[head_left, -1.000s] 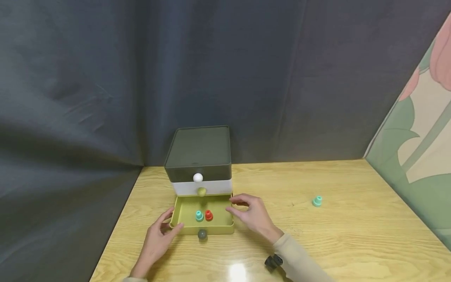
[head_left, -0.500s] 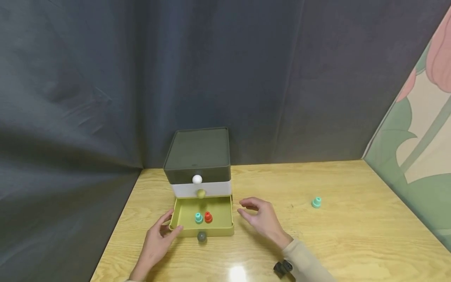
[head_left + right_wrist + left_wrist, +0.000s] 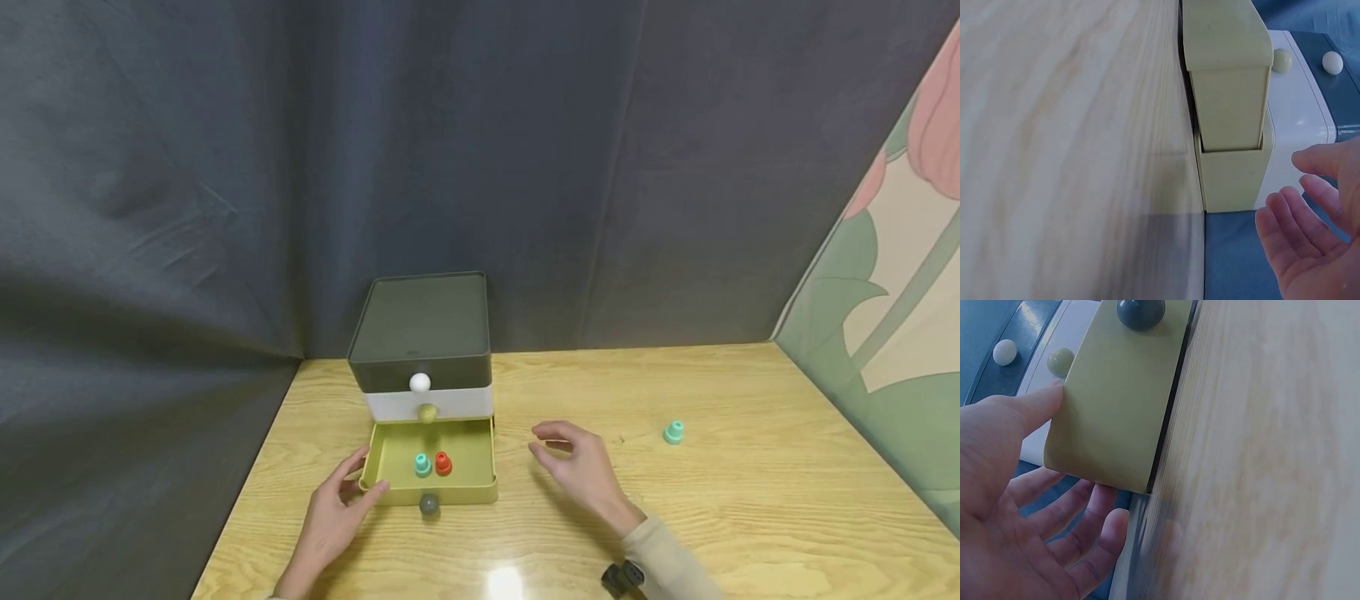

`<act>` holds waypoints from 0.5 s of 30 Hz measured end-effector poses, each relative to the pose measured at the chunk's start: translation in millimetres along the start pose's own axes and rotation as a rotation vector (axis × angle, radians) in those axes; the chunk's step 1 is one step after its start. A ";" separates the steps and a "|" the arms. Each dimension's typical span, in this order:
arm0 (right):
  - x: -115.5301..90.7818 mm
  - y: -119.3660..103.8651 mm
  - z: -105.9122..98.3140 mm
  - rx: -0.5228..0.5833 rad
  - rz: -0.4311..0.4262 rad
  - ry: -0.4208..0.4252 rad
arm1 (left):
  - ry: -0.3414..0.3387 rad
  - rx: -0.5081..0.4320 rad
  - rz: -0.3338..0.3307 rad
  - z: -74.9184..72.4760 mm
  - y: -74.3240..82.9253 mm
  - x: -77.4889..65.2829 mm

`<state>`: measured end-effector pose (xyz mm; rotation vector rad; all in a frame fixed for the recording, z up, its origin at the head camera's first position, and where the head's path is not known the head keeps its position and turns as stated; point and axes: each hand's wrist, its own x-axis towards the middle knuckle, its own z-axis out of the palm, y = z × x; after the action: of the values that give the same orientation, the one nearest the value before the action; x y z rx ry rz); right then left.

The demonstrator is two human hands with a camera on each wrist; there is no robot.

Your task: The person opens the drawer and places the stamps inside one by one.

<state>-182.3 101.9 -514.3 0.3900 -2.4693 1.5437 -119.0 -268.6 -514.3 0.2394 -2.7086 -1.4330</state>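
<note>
A yellow-green drawer (image 3: pixel 468 495) with a dark round knob (image 3: pixel 428 505) stands pulled out at the bottom of a small drawer cabinet (image 3: pixel 427 321). Inside it, a teal stepped cone-like piece (image 3: pixel 423 465) sits beside a red one (image 3: pixel 443 464). My left hand (image 3: pixel 326 518) grips the drawer's front left corner; in the left wrist view its thumb (image 3: pixel 1044 403) lies at the top edge and the fingers are along the side. Off to the drawer's right, my right hand (image 3: pixel 585 477) hovers with loosely bent fingers and holds nothing.
Another teal piece (image 3: pixel 673 432) stands on the wooden table (image 3: pixel 750 483) at the right. Above the pulled-out drawer are a white drawer (image 3: pixel 465 402) with a yellow-green knob and a dark one with a white knob (image 3: pixel 420 382). A dark curtain (image 3: pixel 465 167) hangs behind.
My right hand has moved from the drawer's right edge away to the right. The left hand stays at the drawer's left corner, and the pieces in the drawer stand as before.
</note>
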 end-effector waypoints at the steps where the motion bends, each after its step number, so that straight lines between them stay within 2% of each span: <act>1: -0.5 1.2 -2.0 -0.005 -0.002 0.002 | 0.000 -0.003 -0.001 0.1 -0.1 0.1; 7: -3.1 8.1 -14.9 -0.040 -0.024 0.006 | -0.002 -0.014 -0.008 0.9 1.0 0.0; 15: -3.7 15.0 -28.1 -0.044 0.003 0.013 | 0.006 -0.015 0.006 1.1 0.4 1.0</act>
<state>-182.8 133.9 -516.0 0.3684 -2.4900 1.4859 -120.2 -267.7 -514.6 0.2339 -2.6911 -1.4479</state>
